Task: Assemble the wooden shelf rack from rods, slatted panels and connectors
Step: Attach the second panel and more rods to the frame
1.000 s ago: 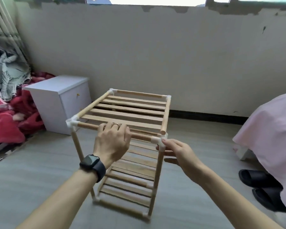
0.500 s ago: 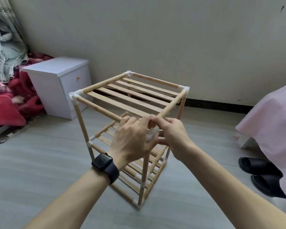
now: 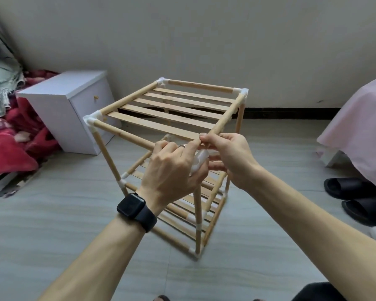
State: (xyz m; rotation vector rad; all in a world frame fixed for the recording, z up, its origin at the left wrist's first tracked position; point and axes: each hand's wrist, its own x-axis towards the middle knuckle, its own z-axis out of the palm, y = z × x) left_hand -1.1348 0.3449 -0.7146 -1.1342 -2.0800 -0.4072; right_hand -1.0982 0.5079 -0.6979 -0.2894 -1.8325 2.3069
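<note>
Now we are curling our left hand (image 3: 172,170) round the white plastic corner connector (image 3: 199,162) atop the pale wooden slatted shelf rack (image 3: 161,124), which is standing on the grey floor (image 3: 52,213). Our right hand (image 3: 230,157) is pinching the round wooden side rod (image 3: 226,118). Likely we are seating the last joint; next, press the rod straight into its socket.

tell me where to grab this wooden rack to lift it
Probably by the front top rod and far top rod of the wooden rack, coming from above: both are round, level and bare, with a gap between each and the slats to hook into.
</note>
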